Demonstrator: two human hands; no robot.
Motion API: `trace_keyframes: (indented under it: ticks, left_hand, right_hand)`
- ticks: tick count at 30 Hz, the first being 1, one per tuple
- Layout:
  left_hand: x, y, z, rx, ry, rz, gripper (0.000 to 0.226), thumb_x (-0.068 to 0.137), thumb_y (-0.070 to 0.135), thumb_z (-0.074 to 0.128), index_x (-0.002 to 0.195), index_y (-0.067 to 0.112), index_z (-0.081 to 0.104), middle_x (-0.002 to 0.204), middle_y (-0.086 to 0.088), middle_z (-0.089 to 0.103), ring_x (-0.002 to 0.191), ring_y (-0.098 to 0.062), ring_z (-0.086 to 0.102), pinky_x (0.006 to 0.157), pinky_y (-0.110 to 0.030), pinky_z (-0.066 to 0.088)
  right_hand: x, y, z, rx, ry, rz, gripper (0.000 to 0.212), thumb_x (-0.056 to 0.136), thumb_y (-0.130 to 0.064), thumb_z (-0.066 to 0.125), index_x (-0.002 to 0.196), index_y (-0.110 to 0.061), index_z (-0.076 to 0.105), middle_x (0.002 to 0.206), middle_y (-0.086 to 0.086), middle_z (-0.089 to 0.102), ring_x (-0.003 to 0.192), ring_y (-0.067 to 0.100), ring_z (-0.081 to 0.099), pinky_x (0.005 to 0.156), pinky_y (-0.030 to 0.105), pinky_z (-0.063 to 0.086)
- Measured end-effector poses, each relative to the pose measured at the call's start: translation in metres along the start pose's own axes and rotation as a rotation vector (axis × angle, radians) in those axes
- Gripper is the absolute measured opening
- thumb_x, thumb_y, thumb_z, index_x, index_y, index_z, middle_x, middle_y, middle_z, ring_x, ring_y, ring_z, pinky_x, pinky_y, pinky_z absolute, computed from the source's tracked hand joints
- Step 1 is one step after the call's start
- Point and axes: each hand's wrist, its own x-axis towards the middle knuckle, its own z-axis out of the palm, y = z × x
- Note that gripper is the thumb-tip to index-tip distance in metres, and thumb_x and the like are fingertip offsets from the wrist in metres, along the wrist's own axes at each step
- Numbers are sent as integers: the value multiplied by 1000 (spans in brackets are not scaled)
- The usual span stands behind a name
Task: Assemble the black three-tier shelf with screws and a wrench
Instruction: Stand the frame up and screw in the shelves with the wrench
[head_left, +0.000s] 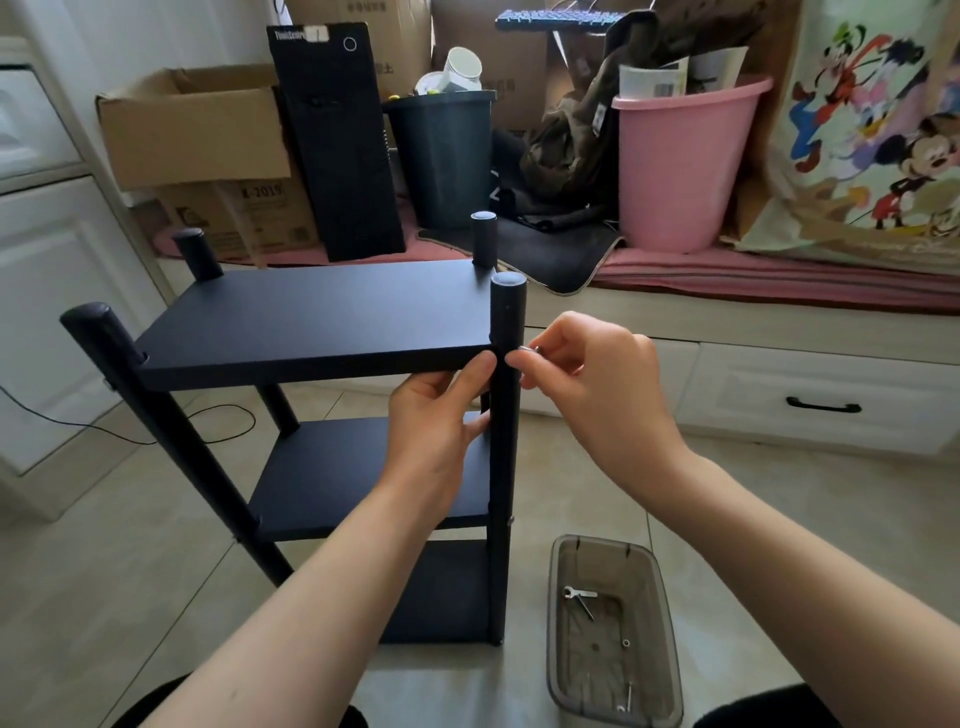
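The black three-tier shelf stands upright on the tiled floor, its round posts rising past the top board. My left hand grips the near right post just under the top board, thumb on the board's front edge. My right hand pinches a small silver screw against the right side of that post at top-board height. A silver wrench lies in the clear grey plastic tray on the floor, along with loose screws and a washer.
A low window seat with white drawers runs along the right. On it stand a pink bucket, a dark bin, a black computer tower and cardboard boxes. White cabinets stand at left.
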Motion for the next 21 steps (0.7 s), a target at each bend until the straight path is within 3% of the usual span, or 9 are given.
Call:
trace_keyframes:
  ticks: [3,7,11,12,16,21]
  left_hand:
    - [1,0,-2,13,-13,7,41,81,33,67,116,11,70,111,-4,76,108,-19,71,88,-44,55]
    - [1,1,-3,9,-12,-8,44,82,33,68,119,10,69,113,-4,76,111,-19,70,90,-44,55]
    - [0,1,-2,6,-14,-13,42,83,32,68,118,9,70,112,-4,76,111,-18,70,88,-41,55]
    - [0,2,-2,4,-15,-13,44,81,33,68,118,9,70,112,-4,76,111,-18,70,87,-40,55]
    - [-1,3,-3,12,-20,-8,37,81,33,68,112,13,72,111,-5,76,110,-19,70,88,-41,55]
    - [0,3,-2,9,-14,-6,32,81,33,69,109,17,73,110,-2,76,108,-17,71,85,-38,56]
  right_hand:
    - [2,-1,-2,52,-29,31,18,86,-26,76,76,-13,68,62,-10,69,58,-2,65,58,10,46]
    - [2,0,-6,96,-119,65,17,85,-28,76,72,-20,68,61,-9,70,57,-1,65,57,10,47]
    - [2,3,-12,137,-237,102,10,89,-16,71,80,-19,74,69,-5,74,66,11,71,70,30,60]
    - [2,3,-13,124,-246,95,11,91,-15,69,83,-17,75,70,-5,74,66,11,71,71,30,60]
    - [5,-2,-15,-56,-244,-27,19,96,-21,63,80,-15,73,66,-6,71,59,0,64,62,11,49]
    - [7,-6,-18,-295,-267,-140,20,99,-24,58,79,-20,62,69,-4,66,61,2,57,61,10,43]
